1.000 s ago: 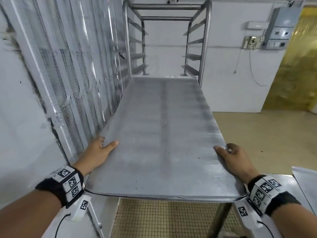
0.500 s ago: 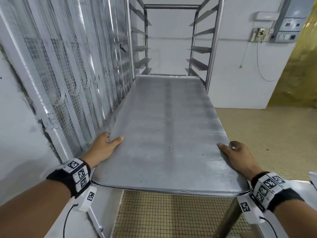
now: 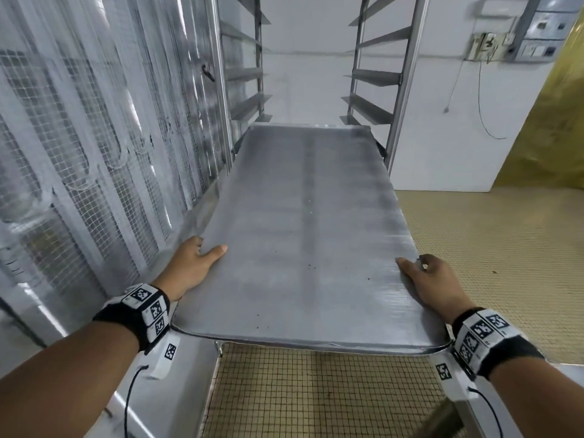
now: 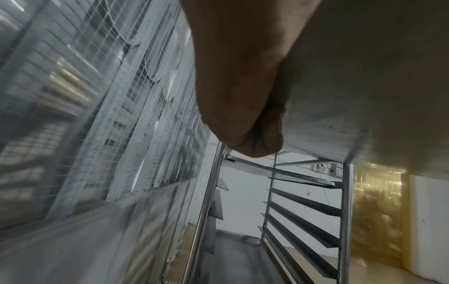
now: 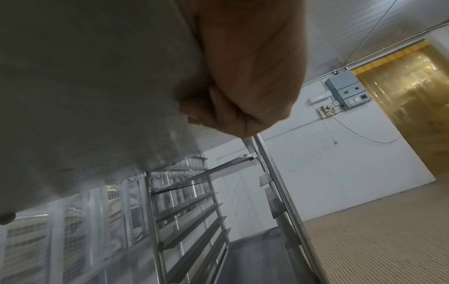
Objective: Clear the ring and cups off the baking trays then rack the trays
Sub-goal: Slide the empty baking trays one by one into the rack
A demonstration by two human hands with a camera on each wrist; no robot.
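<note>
A long bare metal baking tray [image 3: 303,235] is held level in front of me. My left hand [image 3: 196,260] grips its left edge, thumb on top and fingers curled under, as the left wrist view shows from below [image 4: 245,115]. My right hand [image 3: 426,279] grips the right edge the same way [image 5: 233,107]. The tray's far end sits between the uprights of the steel rack [image 3: 407,90], level with one pair of its side rails. No ring or cups are in view.
A mesh-covered wall panel [image 3: 94,137] runs close along the left. A white wall with a switch box [image 3: 543,30] stands behind the rack, and a yellow strip curtain [image 3: 556,121] hangs at the right. The floor [image 3: 489,248] is tiled. A steel table edge [image 3: 568,374] shows at lower right.
The tray has travelled forward with both hands, and its far end has entered between the rack's uprights. The rack looms nearer and larger.
</note>
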